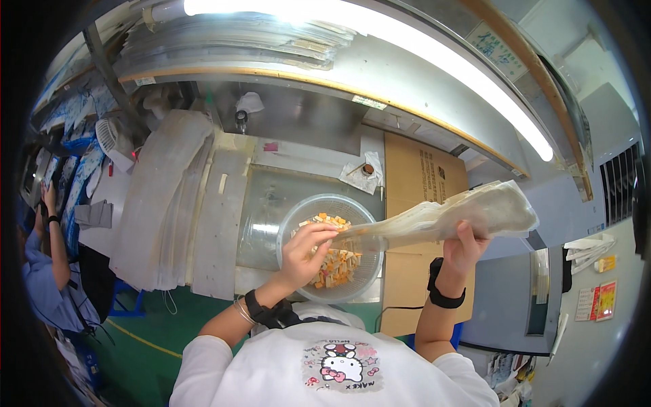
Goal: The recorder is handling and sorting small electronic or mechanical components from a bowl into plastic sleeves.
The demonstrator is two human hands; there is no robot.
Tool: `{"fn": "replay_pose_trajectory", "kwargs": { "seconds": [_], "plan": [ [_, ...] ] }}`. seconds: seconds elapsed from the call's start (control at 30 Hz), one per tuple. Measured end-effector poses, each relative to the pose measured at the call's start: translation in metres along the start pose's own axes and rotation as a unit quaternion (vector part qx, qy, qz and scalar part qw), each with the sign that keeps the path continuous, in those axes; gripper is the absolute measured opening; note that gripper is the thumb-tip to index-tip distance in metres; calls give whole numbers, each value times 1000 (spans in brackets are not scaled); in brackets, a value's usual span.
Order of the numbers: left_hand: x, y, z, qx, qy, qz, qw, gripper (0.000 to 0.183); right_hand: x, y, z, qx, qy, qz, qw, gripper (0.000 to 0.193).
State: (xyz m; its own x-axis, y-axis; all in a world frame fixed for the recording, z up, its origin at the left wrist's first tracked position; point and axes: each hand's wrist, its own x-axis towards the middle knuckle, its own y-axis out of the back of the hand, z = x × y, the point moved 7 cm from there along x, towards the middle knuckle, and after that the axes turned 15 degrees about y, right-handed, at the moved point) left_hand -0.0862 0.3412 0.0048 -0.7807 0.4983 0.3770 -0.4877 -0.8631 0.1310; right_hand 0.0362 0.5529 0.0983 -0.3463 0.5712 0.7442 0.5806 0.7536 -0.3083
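A bundle of long, translucent whitish sheets stretches from left to right in front of me. My right hand grips the bundle near its wide right part, with the thumb on top. At the bundle's narrow left end, my left hand has its fingers pinched together on the sheet ends. Beneath that hand stands a round, whitish plastic basket. Small orange and cream block-like pieces lie in it, partly hidden by my left hand and the sheets.
Long translucent sheets lie piled on the bench to the left. A flat brown cardboard covers the right side. Behind the basket, a small brown jar sits on white paper. A shelf edge crosses above. Another person works far left.
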Motion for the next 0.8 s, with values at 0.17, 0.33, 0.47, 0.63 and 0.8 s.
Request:
{"fn": "replay_pose_trajectory", "kwargs": {
  "seconds": [0.17, 0.33, 0.47, 0.63, 0.8],
  "plan": [
    [-4, -2, -9, -8, 38, -17, 999, 10, -9, 2, -6, -1, -1, 3, 1000, 39],
    [-8, 0, -18, -41, 76, -18, 996, 10, -18, -1, -12, 35, -4, -24, 999, 36],
    [-11, 4, -16, -49, 70, -4, 996, 7, -22, 3, -14, 22, 7, -8, 1000, 34],
    [-17, 8, -12, -52, 52, 0, 997, 4, -26, 8, -13, 86, -10, -6, 996, 27],
    [-22, 10, -7, -45, 9, -4, 999, 12, -26, 7, -14, 93, -12, 10, 996, 24]
  ]
}}
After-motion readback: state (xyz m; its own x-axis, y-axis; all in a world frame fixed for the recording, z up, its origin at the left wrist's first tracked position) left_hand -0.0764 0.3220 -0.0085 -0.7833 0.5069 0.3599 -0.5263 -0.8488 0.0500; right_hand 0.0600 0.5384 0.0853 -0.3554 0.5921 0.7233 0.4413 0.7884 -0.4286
